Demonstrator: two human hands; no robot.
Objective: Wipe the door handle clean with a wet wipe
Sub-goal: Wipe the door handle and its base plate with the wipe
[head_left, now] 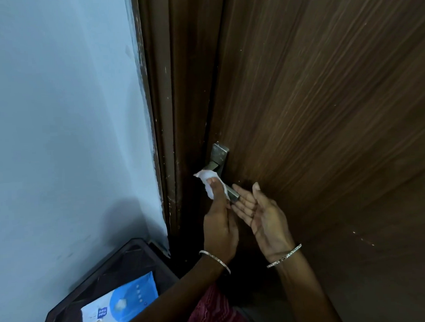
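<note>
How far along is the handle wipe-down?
Done: a wet wipe is out and on the door handle; the pack lies lower left. In hand: the left hand grips the wipe round the handle near the backplate, the right hand open at the handle's end. Left: that end and the backplate are uncovered; whether they were wiped cannot be told.

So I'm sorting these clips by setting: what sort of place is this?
Probably the doorway of a room in a home: a brown wood-grain door with a metal lever handle, a pale blue painted wall beside its frame, and a pack of wet wipes lying on a dark stand.
</note>
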